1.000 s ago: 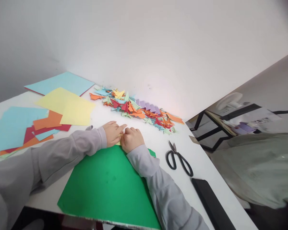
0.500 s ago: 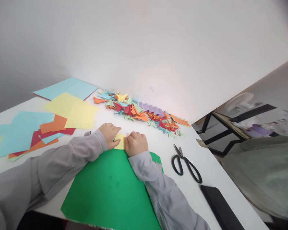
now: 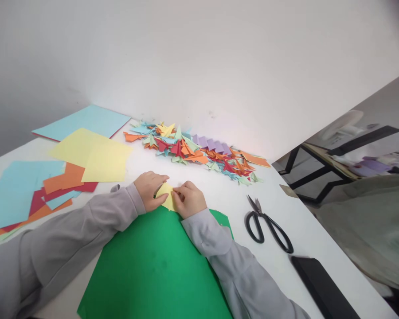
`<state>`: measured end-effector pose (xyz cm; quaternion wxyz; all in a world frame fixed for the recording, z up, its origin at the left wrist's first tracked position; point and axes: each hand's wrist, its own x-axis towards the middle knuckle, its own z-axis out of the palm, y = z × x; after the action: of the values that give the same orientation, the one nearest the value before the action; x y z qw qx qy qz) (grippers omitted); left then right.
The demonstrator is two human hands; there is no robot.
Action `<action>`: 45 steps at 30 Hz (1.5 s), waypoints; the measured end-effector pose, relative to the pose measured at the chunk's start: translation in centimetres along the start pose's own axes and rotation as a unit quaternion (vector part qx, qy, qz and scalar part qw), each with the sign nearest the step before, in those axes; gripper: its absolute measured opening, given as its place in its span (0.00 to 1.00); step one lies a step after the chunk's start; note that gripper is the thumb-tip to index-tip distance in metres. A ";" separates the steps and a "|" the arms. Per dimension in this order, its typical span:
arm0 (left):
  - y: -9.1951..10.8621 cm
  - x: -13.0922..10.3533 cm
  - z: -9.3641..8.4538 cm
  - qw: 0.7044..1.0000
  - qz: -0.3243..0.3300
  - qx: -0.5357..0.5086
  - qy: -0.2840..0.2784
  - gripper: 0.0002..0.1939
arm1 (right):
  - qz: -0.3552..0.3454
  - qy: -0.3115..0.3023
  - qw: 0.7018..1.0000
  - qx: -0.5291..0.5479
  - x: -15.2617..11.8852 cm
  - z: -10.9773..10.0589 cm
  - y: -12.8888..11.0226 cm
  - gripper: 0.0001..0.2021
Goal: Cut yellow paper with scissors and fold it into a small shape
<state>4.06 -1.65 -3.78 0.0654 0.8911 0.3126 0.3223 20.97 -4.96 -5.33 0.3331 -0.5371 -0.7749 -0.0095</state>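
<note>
Pale walls point(image 3: 199, 66) rise close behind the white table point(image 3: 224, 197), whose right-hand edge slants away well beyond the right hand point(image 3: 190, 198). Ahead of both hands, a narrow bare strip separates them from a long heap of folded paper shapes point(image 3: 186, 150); a wider white patch opens to the right, as far as the black-handled scissors point(image 3: 264, 216) and, nearer the wearer, a flat black object point(image 3: 324, 285). Left of the left hand point(image 3: 150, 190), room is tighter: large yellow sheets point(image 3: 103, 159), then blue, orange and red paper pieces point(image 3: 68, 177). Between the hands, just at the far end of a big green sheet point(image 3: 156, 257), sits a small yellow paper point(image 3: 168, 201), pale, matt and partly covered by fingers. The right thumb and forefinger pinch its right side; the left thumb lies on its left side, with the forefinger spread beyond, and I cannot tell whether that hand grips. It lies askew, one corner pointing back toward the wearer. Its visible part slants from beside the left fingers toward the right wrist, but the covered ends hide its true long axis.
</note>
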 end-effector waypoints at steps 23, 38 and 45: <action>1.5 -0.5 1.2 0.995 0.082 0.015 0.056 0.19 | -0.030 -0.124 0.971 -0.204 0.8 -1.4 -1.4 0.16; 0.5 -0.1 0.7 0.990 0.136 -0.029 -0.016 0.15 | 0.037 -0.047 0.995 0.083 0.5 -0.4 1.1 0.08; 0.4 -0.1 0.3 0.993 0.108 -0.015 -0.037 0.13 | 0.048 -0.040 0.995 0.080 0.4 -0.5 1.0 0.08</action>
<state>4.39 -2.03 -3.91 0.0556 0.9299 0.2069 0.2989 21.98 -4.43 -5.04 0.3435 -0.5455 -0.7591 0.0901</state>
